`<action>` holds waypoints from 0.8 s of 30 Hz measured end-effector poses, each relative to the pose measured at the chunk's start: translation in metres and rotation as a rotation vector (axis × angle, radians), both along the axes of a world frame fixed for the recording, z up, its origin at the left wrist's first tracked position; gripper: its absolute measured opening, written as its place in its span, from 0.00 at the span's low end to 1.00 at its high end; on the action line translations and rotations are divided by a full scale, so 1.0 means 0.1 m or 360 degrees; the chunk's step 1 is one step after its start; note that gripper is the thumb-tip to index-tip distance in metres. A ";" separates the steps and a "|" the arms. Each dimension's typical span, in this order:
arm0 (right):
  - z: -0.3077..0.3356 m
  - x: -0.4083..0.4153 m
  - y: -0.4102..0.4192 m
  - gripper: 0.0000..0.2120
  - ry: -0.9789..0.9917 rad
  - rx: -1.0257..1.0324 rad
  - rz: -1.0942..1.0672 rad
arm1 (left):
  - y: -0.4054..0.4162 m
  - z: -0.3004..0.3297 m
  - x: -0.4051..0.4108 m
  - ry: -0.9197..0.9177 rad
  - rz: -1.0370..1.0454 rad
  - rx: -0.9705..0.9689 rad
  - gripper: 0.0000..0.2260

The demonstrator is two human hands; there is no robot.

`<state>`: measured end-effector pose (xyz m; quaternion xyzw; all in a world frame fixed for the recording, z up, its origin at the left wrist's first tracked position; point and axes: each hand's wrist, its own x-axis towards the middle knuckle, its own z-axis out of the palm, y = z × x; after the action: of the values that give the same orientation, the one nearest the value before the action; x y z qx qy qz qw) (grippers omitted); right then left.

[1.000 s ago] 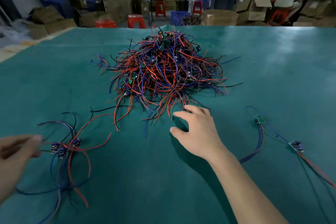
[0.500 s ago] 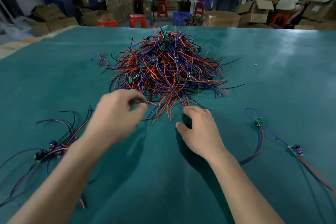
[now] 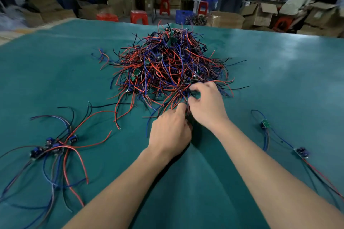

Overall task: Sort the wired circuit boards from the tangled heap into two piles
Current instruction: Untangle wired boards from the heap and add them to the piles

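A tangled heap (image 3: 167, 69) of red, blue and black wires with small circuit boards sits mid-table. At its near edge my left hand (image 3: 170, 132) has its fingers curled into the wire ends, gripping them. Just right of it, my right hand (image 3: 206, 104) pinches wires at the heap's front with thumb and forefinger. A pile of several blue boards with wires (image 3: 52, 147) lies at the left. On the right lie a green board (image 3: 265, 123) and a blue board (image 3: 301, 151) with their wires.
The green table mat (image 3: 279, 72) spreads wide on both sides of the heap. A few stray wires (image 3: 103, 56) lie at the heap's far left. Cardboard boxes (image 3: 225, 19), red stools (image 3: 139, 16) and seated people are beyond the table's far edge.
My left hand came from the left pile across to the heap's front. My right hand moved forward into the heap's edge, and both now hold wires close together.
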<state>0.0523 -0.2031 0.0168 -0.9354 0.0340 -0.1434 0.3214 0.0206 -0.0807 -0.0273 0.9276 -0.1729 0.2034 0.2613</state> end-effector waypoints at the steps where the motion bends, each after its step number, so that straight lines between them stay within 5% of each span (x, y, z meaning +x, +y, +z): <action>1: 0.04 0.12 0.00 0.17 -0.0006 -0.0055 -0.0005 | 0.01 0.00 0.00 0.0006 -0.0016 -0.0001 0.09; 11: 0.23 0.72 0.05 0.19 0.0103 -0.0211 -0.0177 | 0.01 0.00 0.03 0.0066 -0.0049 -0.0083 0.15; 14: 0.24 0.74 0.05 0.13 0.0122 -0.0156 -0.0211 | 0.01 0.00 0.03 0.0081 -0.0055 -0.0076 0.15; 24: 0.12 0.34 -0.21 0.14 -0.0207 0.0568 -0.0311 | 0.02 0.04 0.00 0.0030 -0.0077 -0.0096 0.15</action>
<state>0.0865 -0.2239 0.0289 -0.8447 0.1286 -0.2256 0.4681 0.0208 -0.0792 -0.0236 0.9167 -0.1868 0.1934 0.2956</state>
